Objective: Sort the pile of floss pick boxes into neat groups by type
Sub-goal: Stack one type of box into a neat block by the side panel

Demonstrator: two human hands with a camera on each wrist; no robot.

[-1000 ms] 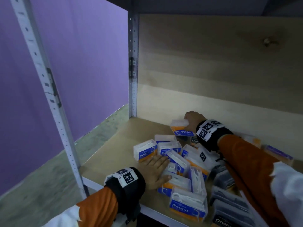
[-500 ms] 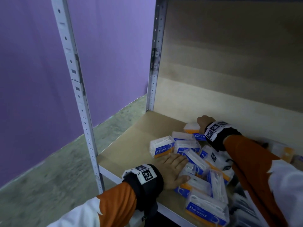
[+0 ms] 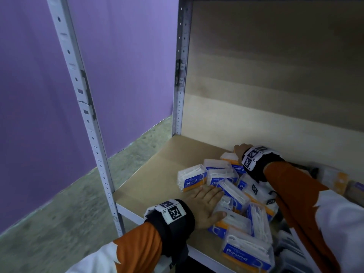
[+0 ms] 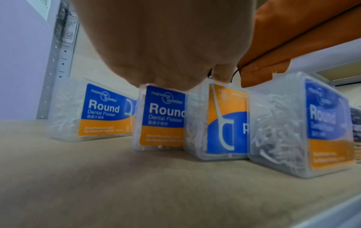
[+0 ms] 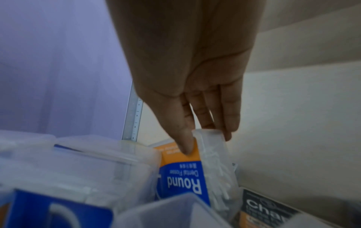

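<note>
A pile of clear floss pick boxes with blue and orange "Round" labels [image 3: 232, 194] lies on the wooden shelf [image 3: 157, 174]. My left hand [image 3: 214, 201] lies flat with straight fingers against the pile's near left side. The left wrist view shows its palm [image 4: 166, 46] above a row of Round boxes [image 4: 162, 118]. At the back wall my right hand [image 3: 239, 151] pinches one tilted Round box [image 3: 229, 157]. In the right wrist view that hand [image 5: 207, 135] has its thumb on the box's label [image 5: 179, 177] and its fingers behind it.
Dark "Charcoal" boxes [image 3: 291, 251] lie at the right, one beside the held box [image 5: 261, 211]. Metal posts stand at the front left [image 3: 78, 95] and back left [image 3: 180, 75]. A wooden back panel [image 3: 275, 75] closes the shelf. The shelf's left part is bare board.
The head view has swung to the left, so the pile sits further right in frame. Both hands keep their places on the pile; the right hand still holds the box at the back.
</note>
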